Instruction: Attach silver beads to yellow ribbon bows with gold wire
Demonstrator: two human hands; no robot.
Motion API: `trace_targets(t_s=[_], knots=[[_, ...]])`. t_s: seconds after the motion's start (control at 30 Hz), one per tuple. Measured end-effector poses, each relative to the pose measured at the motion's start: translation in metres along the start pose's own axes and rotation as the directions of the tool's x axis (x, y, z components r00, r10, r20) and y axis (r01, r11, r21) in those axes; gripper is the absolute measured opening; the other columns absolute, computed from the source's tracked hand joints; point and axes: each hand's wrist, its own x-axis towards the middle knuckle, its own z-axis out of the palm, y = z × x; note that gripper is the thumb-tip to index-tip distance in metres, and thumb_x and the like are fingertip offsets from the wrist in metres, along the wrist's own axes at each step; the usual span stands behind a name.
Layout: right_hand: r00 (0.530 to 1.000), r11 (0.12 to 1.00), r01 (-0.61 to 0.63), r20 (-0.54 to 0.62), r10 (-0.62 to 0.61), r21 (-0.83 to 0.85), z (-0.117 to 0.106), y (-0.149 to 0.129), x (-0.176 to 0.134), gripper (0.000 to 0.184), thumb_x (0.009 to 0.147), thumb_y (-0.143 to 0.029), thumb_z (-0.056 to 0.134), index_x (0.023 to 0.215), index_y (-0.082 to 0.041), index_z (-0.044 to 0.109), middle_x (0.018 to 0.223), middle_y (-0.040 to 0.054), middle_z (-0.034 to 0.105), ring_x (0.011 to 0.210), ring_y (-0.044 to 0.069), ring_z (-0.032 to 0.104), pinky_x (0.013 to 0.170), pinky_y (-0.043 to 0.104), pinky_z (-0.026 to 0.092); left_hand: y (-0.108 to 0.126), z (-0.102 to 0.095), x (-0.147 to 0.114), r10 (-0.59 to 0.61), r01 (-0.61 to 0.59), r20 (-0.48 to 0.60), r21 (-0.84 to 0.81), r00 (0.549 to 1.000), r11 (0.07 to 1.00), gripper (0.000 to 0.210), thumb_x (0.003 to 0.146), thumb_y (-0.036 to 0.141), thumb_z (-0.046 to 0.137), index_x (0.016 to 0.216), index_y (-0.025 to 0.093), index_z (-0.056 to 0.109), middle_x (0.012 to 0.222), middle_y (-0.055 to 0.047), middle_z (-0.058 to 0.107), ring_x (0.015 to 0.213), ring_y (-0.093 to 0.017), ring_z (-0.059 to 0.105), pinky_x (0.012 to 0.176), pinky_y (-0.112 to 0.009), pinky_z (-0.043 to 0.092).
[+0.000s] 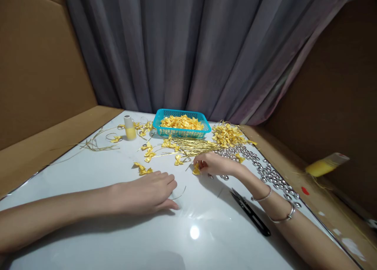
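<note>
My left hand [157, 193] lies low over the white tabletop [188, 250], fingers loosely bent and thumb apart from them. A short thin cord [182, 193] shows beside its thumb; whether the fingers touch it is hidden. Farther away, my right hand [213, 164] is closed, its fingertips down on a small yellow ribbon bow [196, 169]. Several more yellow bows [143, 169] lie beyond my left hand. Gold cords [196, 146] lie in a bundle behind my right hand. Small shiny metal pieces [272, 173] are scattered to its right.
A blue basket [156, 124] full of yellow bows stands at the back, with a pile of corded bows [228, 134] to its right. At back left stands a yellow bottle [130, 128]. Black thread snips [253, 215] lie by my right forearm. Cardboard walls [38, 65] flank the table.
</note>
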Motion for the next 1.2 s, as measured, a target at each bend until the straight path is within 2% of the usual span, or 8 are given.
trace_targets(t_s=[0.13,0.53,0.6,0.7,0.83,0.97,1.1,1.2], knots=[[0.999,0.999,-0.039,-0.021,0.039,-0.004,0.008,-0.010,0.002,0.009,0.071,-0.010,0.061,0.080,-0.013,0.062,0.066,0.0018,0.062,0.056,0.011,0.051,0.051,0.020,0.033,0.003,0.015,0.016,-0.094,0.090,-0.072,-0.056,0.993,0.994,0.034,0.090,0.046,0.044,0.087,0.013,0.050,0.092,-0.011,0.053,0.080,-0.024,0.049,0.070,-0.034,0.038],[0.997,0.997,-0.043,-0.066,0.048,0.070,-0.018,-0.024,-0.023,0.015,0.078,-0.014,0.059,0.093,-0.013,0.059,0.065,0.0015,0.064,0.052,0.010,0.053,0.048,0.019,0.036,-0.013,0.023,0.021,-0.092,0.045,-0.116,-0.355,0.989,0.934,0.012,0.088,0.014,0.038,0.078,0.018,0.035,0.081,-0.004,0.047,0.073,-0.018,0.042,0.063,-0.028,0.033],[1.000,0.988,-0.016,0.028,0.012,0.153,-0.026,-0.029,-0.030,0.010,0.082,-0.021,0.057,0.084,-0.012,0.062,0.062,0.0014,0.063,0.049,0.009,0.053,0.047,0.019,0.038,-0.016,0.010,0.024,-0.170,0.071,-0.201,-0.423,0.965,0.903,0.014,0.090,0.017,0.036,0.076,0.019,0.033,0.071,-0.001,0.044,0.063,-0.015,0.039,0.056,-0.027,0.029],[0.956,0.928,0.001,0.272,-0.110,0.373,-0.031,-0.040,-0.036,0.034,0.090,-0.037,0.046,0.080,-0.011,0.065,0.066,0.0048,0.065,0.054,0.010,0.059,0.049,0.020,0.046,-0.015,-0.017,0.032,-0.274,-0.024,-0.441,-0.561,0.855,0.828,0.016,0.093,0.022,0.034,0.078,0.018,0.036,0.069,0.001,0.043,0.061,-0.013,0.039,0.057,-0.027,0.030],[0.922,0.751,-0.001,0.291,-0.254,0.660,-0.017,-0.059,-0.033,0.050,0.093,-0.048,0.034,0.129,-0.016,0.049,0.120,0.0142,0.059,0.082,0.013,0.065,0.060,0.021,0.054,-0.003,-0.045,0.047,-0.326,-0.434,-0.606,-0.771,0.726,0.467,0.018,0.094,0.021,0.039,0.076,0.018,0.038,0.065,0.003,0.043,0.062,-0.011,0.041,0.061,-0.023,0.034],[0.946,0.588,-0.012,0.199,-0.256,0.809,0.006,-0.074,-0.022,0.065,0.089,-0.050,0.042,0.145,-0.027,0.018,0.139,0.0150,0.043,0.087,0.013,0.066,0.062,0.020,0.055,0.005,-0.050,0.059,-0.478,-0.587,-0.533,-0.808,0.698,0.044,0.020,0.093,0.013,0.041,0.073,0.016,0.040,0.063,0.003,0.043,0.061,-0.008,0.044,0.061,-0.018,0.035],[0.991,0.377,0.123,-0.094,-0.093,0.918,0.016,-0.075,-0.010,0.055,0.087,-0.042,0.052,0.136,-0.022,0.039,0.115,0.0134,0.063,0.076,0.014,0.068,0.057,0.023,0.055,0.002,-0.048,0.060,-0.535,-0.578,-0.431,-0.804,0.727,-0.138,0.020,0.091,0.011,0.046,0.072,0.015,0.040,0.063,0.003,0.041,0.059,-0.007,0.043,0.057,-0.015,0.036],[0.962,0.352,0.237,-0.269,0.043,0.905,0.013,-0.071,-0.009,0.033,0.083,-0.036,0.060,0.110,-0.017,0.061,0.094,0.0095,0.071,0.071,0.015,0.068,0.056,0.024,0.055,-0.004,-0.048,0.059,-0.550,-0.571,-0.388,-0.794,0.740,-0.208,0.021,0.090,0.007,0.045,0.072,0.014,0.039,0.063,0.003,0.040,0.057,-0.006,0.042,0.053,-0.014,0.035]])
